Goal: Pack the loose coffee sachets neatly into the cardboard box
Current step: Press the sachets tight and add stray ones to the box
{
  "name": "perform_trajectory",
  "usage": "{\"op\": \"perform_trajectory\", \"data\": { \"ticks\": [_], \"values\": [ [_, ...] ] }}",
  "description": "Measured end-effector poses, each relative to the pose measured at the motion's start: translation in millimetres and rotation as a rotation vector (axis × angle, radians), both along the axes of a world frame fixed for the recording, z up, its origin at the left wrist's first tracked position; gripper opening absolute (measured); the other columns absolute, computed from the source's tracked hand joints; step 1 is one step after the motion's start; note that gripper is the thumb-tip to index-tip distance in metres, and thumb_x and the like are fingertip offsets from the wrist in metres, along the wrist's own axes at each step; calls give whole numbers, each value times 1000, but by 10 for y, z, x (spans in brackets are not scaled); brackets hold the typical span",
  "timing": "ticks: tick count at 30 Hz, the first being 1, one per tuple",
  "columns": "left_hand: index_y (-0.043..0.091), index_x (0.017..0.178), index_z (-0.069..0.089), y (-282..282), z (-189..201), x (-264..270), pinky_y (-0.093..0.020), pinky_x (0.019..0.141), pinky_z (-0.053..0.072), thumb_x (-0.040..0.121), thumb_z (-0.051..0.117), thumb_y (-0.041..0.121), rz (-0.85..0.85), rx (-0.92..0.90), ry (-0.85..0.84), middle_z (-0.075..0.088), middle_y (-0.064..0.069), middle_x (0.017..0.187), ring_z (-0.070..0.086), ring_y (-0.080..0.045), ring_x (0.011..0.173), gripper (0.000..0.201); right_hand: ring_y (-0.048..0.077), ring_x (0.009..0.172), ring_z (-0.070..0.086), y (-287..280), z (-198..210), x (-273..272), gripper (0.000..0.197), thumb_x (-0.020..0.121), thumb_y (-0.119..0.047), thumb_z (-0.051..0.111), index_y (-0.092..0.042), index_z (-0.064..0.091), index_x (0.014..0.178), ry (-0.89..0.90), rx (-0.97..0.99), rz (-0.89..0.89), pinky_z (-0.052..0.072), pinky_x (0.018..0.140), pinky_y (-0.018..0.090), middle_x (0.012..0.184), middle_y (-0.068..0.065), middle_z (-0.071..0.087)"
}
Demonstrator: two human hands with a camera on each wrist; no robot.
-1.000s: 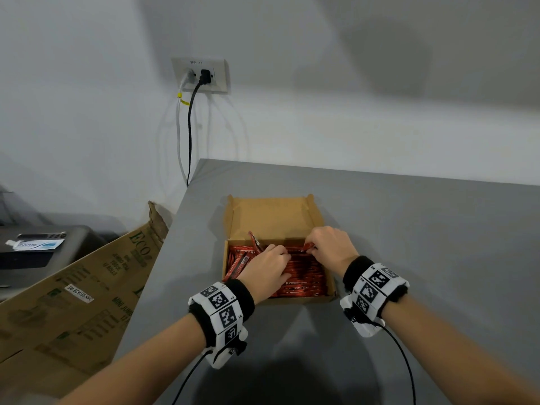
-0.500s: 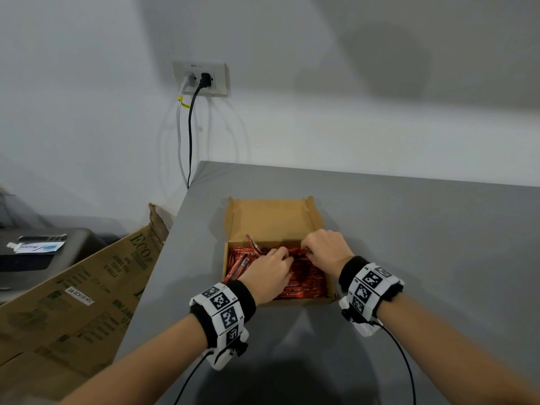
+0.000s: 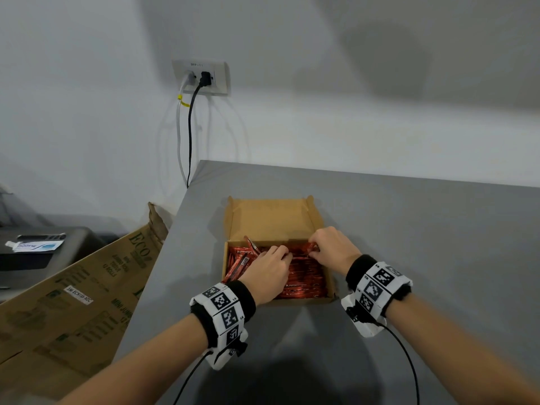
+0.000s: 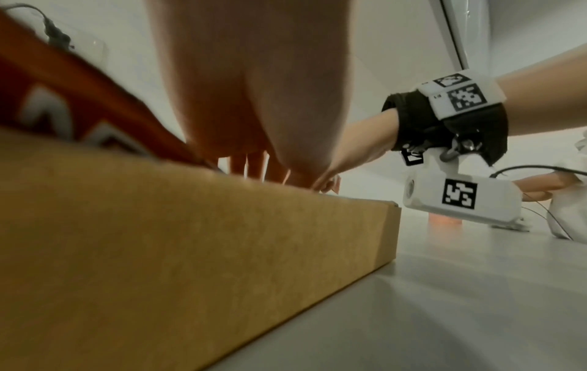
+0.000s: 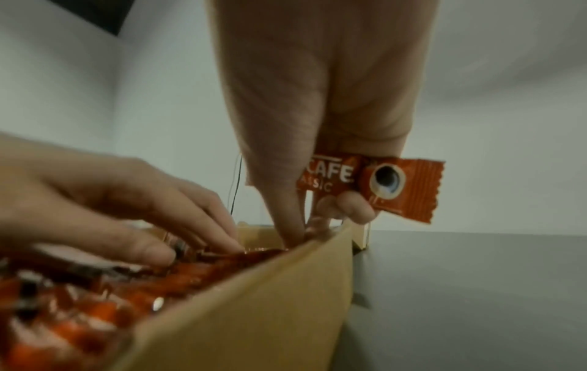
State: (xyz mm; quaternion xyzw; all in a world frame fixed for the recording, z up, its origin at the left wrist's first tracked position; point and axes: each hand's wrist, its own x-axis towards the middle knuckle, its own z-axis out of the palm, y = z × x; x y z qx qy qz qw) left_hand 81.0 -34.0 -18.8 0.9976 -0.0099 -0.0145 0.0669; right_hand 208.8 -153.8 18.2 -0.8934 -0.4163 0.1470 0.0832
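An open cardboard box (image 3: 304, 301) lies on the grey table, its lid (image 3: 271, 219) folded back. Red coffee sachets (image 3: 304, 280) fill it in flat rows, and several at the left (image 3: 239, 263) stand tilted. My left hand (image 3: 280, 254) reaches over the near wall (image 4: 190, 251), and its fingers (image 5: 203, 226) press on the sachets in the middle. My right hand (image 3: 321, 247) is at the box's far right corner. It pinches one sachet (image 5: 390, 183) printed "CAFE CLASSIC" just above the right wall (image 5: 254, 313), its thumb (image 5: 286, 200) pointing down into the box.
A large flattened printed carton (image 3: 73, 302) leans beside the table's left edge. A wall socket (image 3: 201, 77) with two cables hangs behind the table corner. A dark unit with a white pouch (image 3: 35, 246) sits far left. Bare grey tabletop (image 3: 423, 258) stretches right of the box.
Both hands stay over the box. The right hand dipped a little toward the middle with its sachet and is back at the far right corner. The left hand's fingers crept slightly forward.
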Motion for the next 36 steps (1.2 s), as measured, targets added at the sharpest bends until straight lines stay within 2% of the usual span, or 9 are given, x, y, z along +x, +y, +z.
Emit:
{"op": "perform_trajectory", "data": {
  "ticks": [2,5,8,10,17,21,26,31,36],
  "values": [
    [3,142,31,1,20,-5,-36,106,34,99,33,19,-4,-4,-3,35,-11,139,36,-24,125,45,25,90,58,-28,-5,-37,8,84,-7,55,-10,55,92,57,98,-40,50,79,35,98,8,56],
    [6,144,26,42,70,-29,-35,107,33,97,35,12,27,-48,-81,33,-10,141,34,-23,128,48,20,93,51,-57,5,-95,29,83,0,51,-11,39,108,166,290,-125,45,84,33,110,6,44],
    [12,141,34,175,132,-65,-33,103,37,96,37,9,126,-112,-145,44,-5,135,40,-20,123,45,24,101,51,-85,-55,-205,38,89,1,46,-9,37,124,177,271,-81,42,88,32,114,12,50],
    [16,137,41,278,168,-95,-33,99,38,96,37,9,179,-122,-137,48,-2,129,43,-20,118,41,21,99,54,-90,-110,-262,46,92,-5,51,-13,33,134,185,291,-106,42,87,29,106,11,58],
    [10,138,42,225,66,-93,-35,101,38,97,39,7,6,-118,-26,49,-4,132,44,-20,120,42,23,85,63,-51,-202,-296,14,88,-20,62,-14,58,100,62,372,-243,52,75,39,87,6,68],
    [10,132,49,161,6,5,-32,100,39,98,41,9,60,-116,-36,51,-5,126,46,-20,118,36,24,89,63,-14,-240,-308,19,90,-22,59,-14,58,107,-11,323,-210,49,73,34,93,5,69],
    [9,104,65,155,-12,107,-31,89,44,97,43,6,91,-86,-18,56,-7,107,53,-22,101,23,23,87,60,-56,-204,-262,17,92,-25,54,-15,58,105,-117,273,-200,45,68,32,93,3,67],
    [8,104,63,154,-57,126,-30,89,41,97,40,6,92,-63,26,56,-9,108,52,-24,101,24,29,84,63,-65,-245,-245,13,92,-16,53,-8,59,101,-74,271,-150,50,73,38,91,9,69],
    [4,100,61,143,45,132,-35,80,46,96,39,3,118,-96,-3,59,-12,103,57,-27,93,23,29,85,61,-38,-267,-199,14,92,-17,51,-13,57,105,-92,221,-162,50,72,39,91,7,68]
  ]
}}
